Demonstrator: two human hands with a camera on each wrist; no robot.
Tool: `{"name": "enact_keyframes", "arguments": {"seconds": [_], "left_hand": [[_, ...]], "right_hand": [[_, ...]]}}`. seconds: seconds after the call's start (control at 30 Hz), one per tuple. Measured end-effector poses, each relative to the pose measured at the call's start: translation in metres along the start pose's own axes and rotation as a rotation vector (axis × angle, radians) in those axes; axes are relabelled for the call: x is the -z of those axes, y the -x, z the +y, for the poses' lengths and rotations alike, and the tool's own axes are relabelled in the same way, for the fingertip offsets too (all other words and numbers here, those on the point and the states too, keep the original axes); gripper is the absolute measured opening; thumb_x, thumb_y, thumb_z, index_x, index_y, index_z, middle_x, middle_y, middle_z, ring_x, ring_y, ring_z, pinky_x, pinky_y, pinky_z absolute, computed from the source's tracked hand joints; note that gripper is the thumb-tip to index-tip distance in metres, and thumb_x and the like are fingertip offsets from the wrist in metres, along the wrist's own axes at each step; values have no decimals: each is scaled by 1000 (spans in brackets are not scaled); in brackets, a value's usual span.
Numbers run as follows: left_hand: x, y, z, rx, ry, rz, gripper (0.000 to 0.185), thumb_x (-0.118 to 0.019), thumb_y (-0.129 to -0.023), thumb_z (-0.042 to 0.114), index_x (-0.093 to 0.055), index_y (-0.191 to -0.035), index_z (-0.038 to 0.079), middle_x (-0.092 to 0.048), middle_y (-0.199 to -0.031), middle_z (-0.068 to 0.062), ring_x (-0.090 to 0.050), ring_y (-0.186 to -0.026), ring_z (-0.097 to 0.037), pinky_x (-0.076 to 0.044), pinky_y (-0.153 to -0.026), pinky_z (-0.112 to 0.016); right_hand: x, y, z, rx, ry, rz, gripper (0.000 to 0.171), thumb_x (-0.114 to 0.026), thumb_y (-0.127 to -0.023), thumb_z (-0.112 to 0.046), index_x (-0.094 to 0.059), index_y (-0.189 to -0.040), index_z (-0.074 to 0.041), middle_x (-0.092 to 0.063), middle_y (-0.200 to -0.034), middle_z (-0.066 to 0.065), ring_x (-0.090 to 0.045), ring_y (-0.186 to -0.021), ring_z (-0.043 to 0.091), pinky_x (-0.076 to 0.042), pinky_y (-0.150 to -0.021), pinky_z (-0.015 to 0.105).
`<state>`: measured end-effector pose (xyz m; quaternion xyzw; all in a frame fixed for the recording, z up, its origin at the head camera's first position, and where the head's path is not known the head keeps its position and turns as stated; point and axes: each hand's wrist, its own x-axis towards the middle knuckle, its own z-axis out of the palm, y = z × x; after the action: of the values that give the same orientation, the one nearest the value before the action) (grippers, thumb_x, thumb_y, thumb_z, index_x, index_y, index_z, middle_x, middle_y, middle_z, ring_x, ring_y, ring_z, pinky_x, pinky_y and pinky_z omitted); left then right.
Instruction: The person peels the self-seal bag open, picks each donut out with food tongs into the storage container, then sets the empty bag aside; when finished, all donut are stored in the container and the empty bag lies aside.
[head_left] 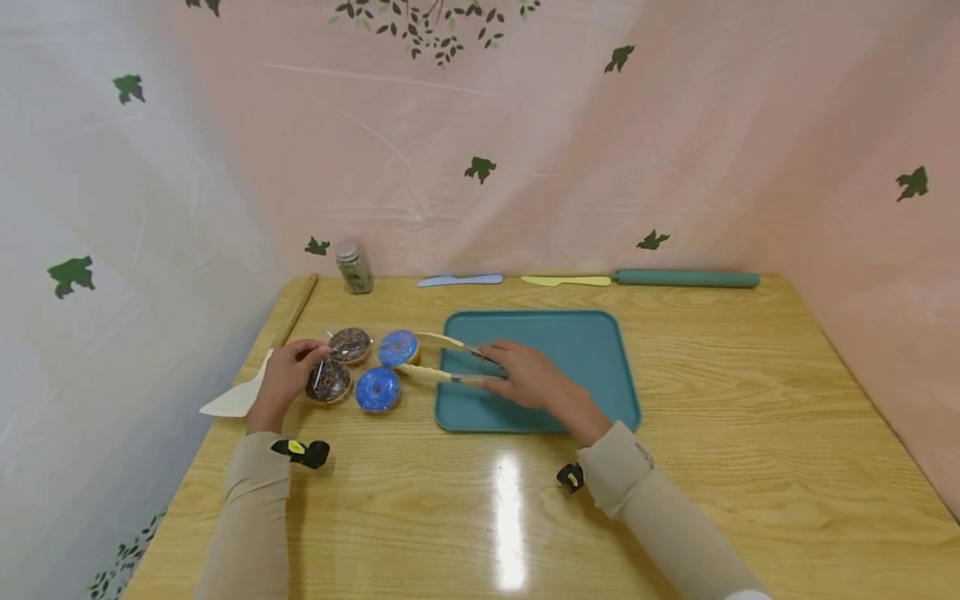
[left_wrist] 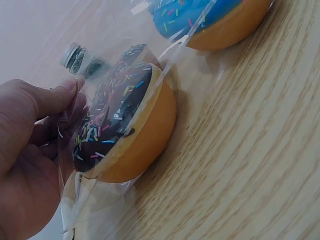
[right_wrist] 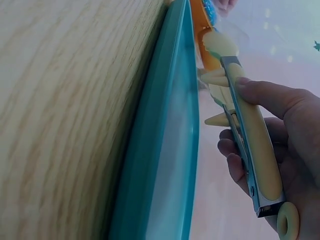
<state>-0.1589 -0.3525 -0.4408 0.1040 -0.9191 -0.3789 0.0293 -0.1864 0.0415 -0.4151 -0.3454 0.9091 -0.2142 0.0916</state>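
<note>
4 doughnuts on the wooden worktop (head_left: 675, 467), left of the teal tray (head_left: 570, 342), all sitting on or in clear plastic wrap (left_wrist: 165, 55): 2 chocolate-iced, 2 blue-iced, all with coloured sprinkles, tan dough underneath.

Left hand (head_left: 283, 377): grip pinching the wrap at the near chocolate doughnut (head_left: 327, 381), thumb and finger closed on the film. Far chocolate doughnut (head_left: 349, 344) is just behind it. In the left wrist view the wrap is crinkled and reflective, so its edges are hard to trace.

Right hand (head_left: 525, 372): grip closed round the handles of 1 pair of tongs (head_left: 442, 360), cream plastic over metal arms, loop at the handle end. The tong tips straddle the far blue doughnut (head_left: 398, 347); contact can't be confirmed. Near blue doughnut (head_left: 377, 389) sits just in front of it.

The tray is a rounded rectangle with a raised rim, and the right hand lies over its left part.

Back edge: 1 small shaker jar (head_left: 354, 267), 1 pale blue plastic knife (head_left: 459, 281), 1 yellow plastic knife (head_left: 566, 281), 1 green rolling pin (head_left: 686, 278). Left edge: 1 wooden rolling pin (head_left: 296, 310), 1 cream spatula (head_left: 236, 398), partly hidden by the left hand.
</note>
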Motion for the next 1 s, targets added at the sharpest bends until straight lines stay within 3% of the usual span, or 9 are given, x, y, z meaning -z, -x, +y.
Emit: {"name": "enact_keyframes", "arguments": {"seconds": [0.37,0.73,1.0], "left_hand": [[-2,0,-1,-16,6,-10,49,-44,-100,42,-60,-122,1,-62,-117,-21,-55,-104,-31,-43,-83,-39],[-2,-1,-1,-20,10,-17,50,-45,-100,42,-60,-122,0,-60,-123,-23,-53,-113,-36,-42,-93,-49],[-1,0,0,-31,-2,-26,52,-44,-100,43,-59,-124,0,-59,-122,-23,-53,-109,-35,-43,-87,-45]], "right_hand": [[0,17,6,-6,7,33,62,-60,-94,-41,-41,-146,-12,-49,-142,12,-50,-126,29,-44,-99,47],[4,35,12,12,-28,65,62,-59,-94,-41,-42,-145,-11,-47,-143,14,-48,-128,32,-43,-100,49],[8,50,20,20,-50,73,63,-60,-94,-40,-42,-145,-9,-47,-143,14,-52,-124,31,-45,-97,48]]}}
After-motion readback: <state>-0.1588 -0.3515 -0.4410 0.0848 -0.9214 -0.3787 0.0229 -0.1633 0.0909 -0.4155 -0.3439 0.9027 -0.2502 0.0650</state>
